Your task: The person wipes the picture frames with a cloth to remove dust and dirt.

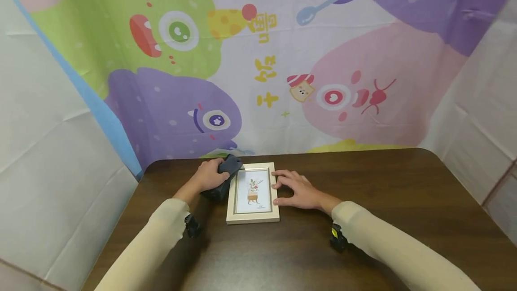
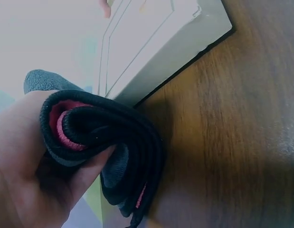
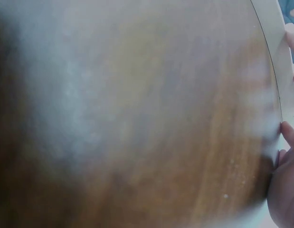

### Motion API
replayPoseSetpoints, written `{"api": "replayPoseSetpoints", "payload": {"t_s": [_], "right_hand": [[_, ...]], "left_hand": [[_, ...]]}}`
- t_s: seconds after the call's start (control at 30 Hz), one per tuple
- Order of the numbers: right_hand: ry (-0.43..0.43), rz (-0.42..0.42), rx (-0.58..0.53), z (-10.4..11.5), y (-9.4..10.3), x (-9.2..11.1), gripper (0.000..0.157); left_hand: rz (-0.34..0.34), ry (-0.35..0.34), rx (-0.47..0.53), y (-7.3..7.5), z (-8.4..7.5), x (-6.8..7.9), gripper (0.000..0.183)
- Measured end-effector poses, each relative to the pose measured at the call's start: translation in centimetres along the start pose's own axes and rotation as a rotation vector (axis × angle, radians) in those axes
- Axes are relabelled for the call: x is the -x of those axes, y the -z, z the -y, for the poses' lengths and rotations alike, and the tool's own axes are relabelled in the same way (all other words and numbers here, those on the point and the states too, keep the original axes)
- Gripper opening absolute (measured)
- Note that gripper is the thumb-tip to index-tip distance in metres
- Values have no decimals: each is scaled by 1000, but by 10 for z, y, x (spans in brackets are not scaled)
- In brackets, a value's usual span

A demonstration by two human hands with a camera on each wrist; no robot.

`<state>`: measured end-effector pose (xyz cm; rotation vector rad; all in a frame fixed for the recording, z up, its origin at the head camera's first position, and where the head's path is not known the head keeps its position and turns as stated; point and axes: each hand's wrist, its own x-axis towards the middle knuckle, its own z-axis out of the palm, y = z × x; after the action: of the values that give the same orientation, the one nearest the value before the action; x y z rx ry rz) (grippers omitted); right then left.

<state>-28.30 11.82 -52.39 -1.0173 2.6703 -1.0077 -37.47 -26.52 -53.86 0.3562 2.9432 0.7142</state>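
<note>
My left hand (image 1: 208, 175) grips a folded dark grey cloth (image 1: 231, 164) at the left side of a picture frame (image 1: 253, 218). The left wrist view shows the cloth (image 2: 135, 137) rolled in layers with pink showing inside, the thumb pressed against its folds. Pale cream in colour, the frame lies flat on the table, face up, with a plant drawing (image 1: 252, 192) inside. The cloth overlaps its upper left corner in the head view. My right hand (image 1: 299, 192) has its fingers spread, fingertips at the frame's right edge. Only part of that hand (image 3: 284, 185) enters the right wrist view.
The dark brown wooden table (image 1: 363, 178) has rounded far corners. Behind it hangs a curtain (image 1: 278, 134) printed with cartoon monsters, and pale cloth panels (image 1: 60, 147) stand on both sides. A small black device (image 1: 193, 226) sits on each wrist.
</note>
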Motion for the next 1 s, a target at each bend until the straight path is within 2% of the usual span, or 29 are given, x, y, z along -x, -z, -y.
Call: {"api": "replayPoseSetpoints", "payload": {"t_s": [0.13, 0.27, 0.5, 0.63, 0.67, 0.87, 0.9, 1.0], "right_hand": [[1, -7, -3, 1, 2, 0, 27], [10, 10, -1, 0, 0, -1, 27], [0, 7, -15, 0, -1, -1, 27], [2, -1, -10, 0, 1, -1, 27], [4, -2, -10, 0, 1, -2, 27], [4, -1, -12, 0, 2, -2, 27], [3, 1, -13, 0, 1, -2, 27], [1, 7, -13, -1, 0, -1, 27]], "left_hand": [[22, 2, 20, -1, -1, 4, 54], [36, 25, 1, -6, 5, 8, 58], [53, -8, -12, -11, 9, 21, 40], [64, -46, -28, -10, 2, 38, 34], [70, -78, -34, -4, -8, 50, 34], [144, -141, 26, 4, -21, 85, 31], [162, -135, 42, 0, -16, 84, 30], [210, -191, 70, 5, -20, 97, 27]]}}
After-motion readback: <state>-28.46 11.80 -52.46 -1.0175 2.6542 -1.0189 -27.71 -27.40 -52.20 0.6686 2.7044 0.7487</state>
